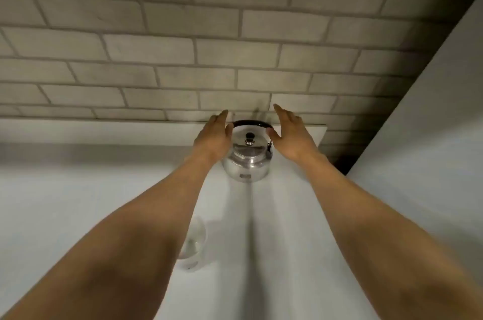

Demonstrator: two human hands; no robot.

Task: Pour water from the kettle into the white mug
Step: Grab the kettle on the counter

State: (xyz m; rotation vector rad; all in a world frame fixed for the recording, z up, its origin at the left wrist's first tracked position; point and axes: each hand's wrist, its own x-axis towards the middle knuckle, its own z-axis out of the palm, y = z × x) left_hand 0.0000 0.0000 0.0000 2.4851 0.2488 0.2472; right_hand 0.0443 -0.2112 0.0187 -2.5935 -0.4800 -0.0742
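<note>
A shiny steel kettle [247, 161] with a black arched handle and a black lid knob stands on the white counter [78, 202] near the wall. My left hand [215, 138] is at the kettle's left side, its thumb against the handle's left end. My right hand [288, 134] is at the right side, its thumb at the handle's right end. Both hands have straight, spread fingers and hold nothing. The white mug [193, 244] stands nearer to me, mostly hidden behind my left forearm.
A grey brick-pattern wall [209, 45] rises right behind the kettle. A tall white panel [431, 123] closes off the right side, with a dark gap between it and the wall.
</note>
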